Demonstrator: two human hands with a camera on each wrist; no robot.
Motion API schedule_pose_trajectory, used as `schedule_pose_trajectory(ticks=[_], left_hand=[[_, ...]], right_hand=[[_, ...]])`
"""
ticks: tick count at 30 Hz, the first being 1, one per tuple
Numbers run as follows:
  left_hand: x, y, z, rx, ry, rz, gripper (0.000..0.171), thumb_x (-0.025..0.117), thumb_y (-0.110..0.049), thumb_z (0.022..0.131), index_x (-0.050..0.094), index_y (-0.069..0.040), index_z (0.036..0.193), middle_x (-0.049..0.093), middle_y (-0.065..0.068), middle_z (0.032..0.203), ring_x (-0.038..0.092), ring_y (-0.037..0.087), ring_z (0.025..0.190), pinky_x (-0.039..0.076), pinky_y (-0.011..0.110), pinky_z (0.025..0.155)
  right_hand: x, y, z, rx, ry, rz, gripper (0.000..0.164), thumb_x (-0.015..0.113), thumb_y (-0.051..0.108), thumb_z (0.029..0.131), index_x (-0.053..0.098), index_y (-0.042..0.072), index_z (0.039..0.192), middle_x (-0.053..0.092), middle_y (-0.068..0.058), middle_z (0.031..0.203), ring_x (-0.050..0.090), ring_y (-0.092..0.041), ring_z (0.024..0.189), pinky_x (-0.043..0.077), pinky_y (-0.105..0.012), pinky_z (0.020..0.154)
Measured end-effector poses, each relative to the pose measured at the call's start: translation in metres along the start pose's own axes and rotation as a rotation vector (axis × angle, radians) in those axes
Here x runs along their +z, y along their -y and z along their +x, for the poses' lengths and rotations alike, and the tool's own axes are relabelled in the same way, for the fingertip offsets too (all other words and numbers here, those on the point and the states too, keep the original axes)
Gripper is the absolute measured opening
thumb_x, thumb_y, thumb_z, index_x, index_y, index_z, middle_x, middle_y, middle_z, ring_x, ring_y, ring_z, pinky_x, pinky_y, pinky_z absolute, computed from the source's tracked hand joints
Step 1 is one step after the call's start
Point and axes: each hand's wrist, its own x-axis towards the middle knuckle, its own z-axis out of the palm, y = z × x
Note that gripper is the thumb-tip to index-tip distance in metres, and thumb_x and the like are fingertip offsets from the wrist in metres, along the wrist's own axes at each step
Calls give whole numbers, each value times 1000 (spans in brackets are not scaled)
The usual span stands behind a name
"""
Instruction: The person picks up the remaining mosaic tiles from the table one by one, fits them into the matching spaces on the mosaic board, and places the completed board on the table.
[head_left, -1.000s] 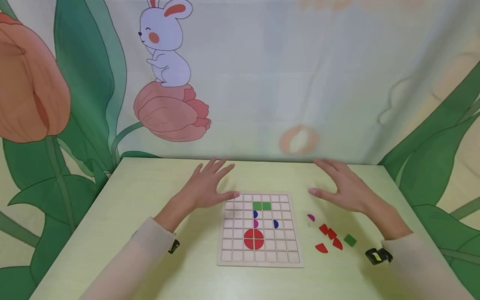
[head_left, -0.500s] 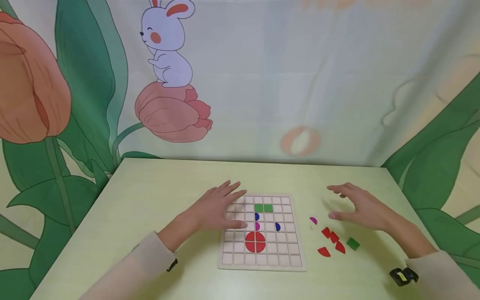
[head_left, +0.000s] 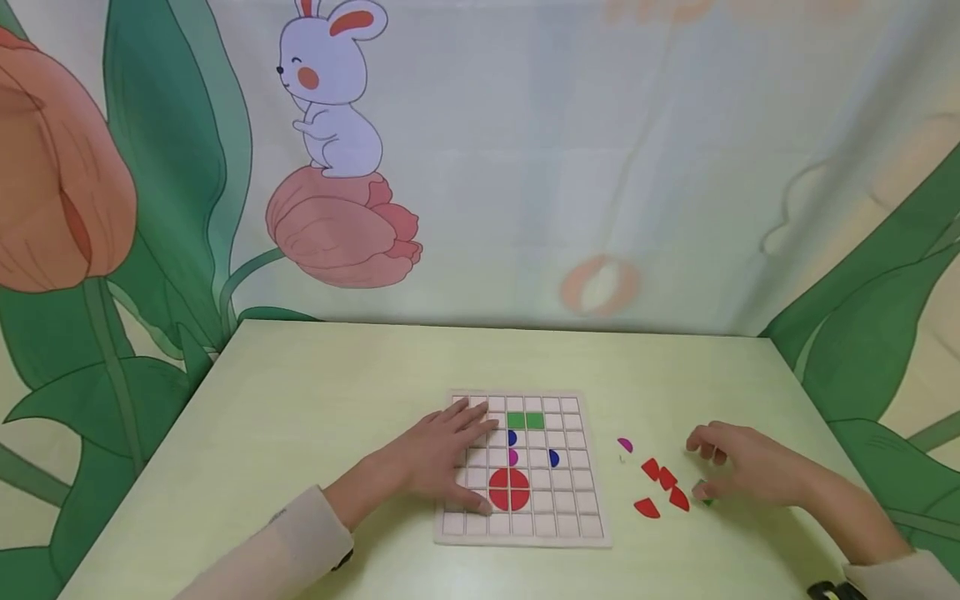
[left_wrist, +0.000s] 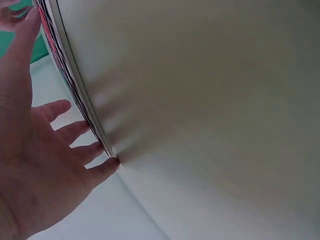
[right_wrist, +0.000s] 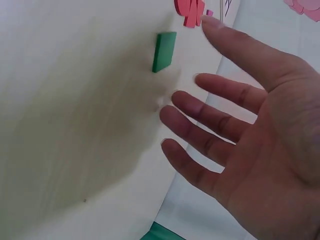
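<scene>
A person's left hand, fingers spread, lies over the left side of a gridded board; the right hand, loose-fingered and gripping nothing, hovers by a green tile on the bench. Picking up appears the step in hand, calling for an edge pinch.
</scene>
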Motion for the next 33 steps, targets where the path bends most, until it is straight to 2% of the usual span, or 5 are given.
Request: schedule_pose_trajectory(ticks=[6,12,17,25,33], left_hand=[[4,1,-2,26,21,-7,124,72,-87,74,26,-24,170,9,3,179,2,33,164,17,57,129],[8,2,-1,17,44,-1,127,75,-87,71,25,-26,171,6,2,179,-1,31,164,14,54,130],[9,2,0,8,58,5,128,75,-88,70,25,-27,171,5,2,179,-2,31,164,14,54,130],[5,3,0,12,38,19,127,76,-86,71,26,-26,170,7,2,179,-1,31,164,15,54,130],[3,3,-1,12,29,13,126,77,-85,71,27,-25,170,8,3,179,1,32,164,16,55,130]], right_hand=[[9,-5,-8,38,34,-19,46,96,29,78,65,12,108,56,2,96,53,-18,91,52,-30,77],[18,-12,-10,49,34,8,37,93,20,82,65,13,104,57,3,96,53,-18,91,54,-29,79],[21,-14,-7,49,5,-2,27,87,9,85,66,13,102,60,4,96,56,-17,91,56,-29,80],[17,-13,3,20,-56,-21,26,86,5,85,67,12,101,61,4,95,56,-17,88,57,-29,78],[18,-19,9,-19,-104,58,24,83,3,88,64,13,98,60,4,91,55,-18,87,54,-25,73]])
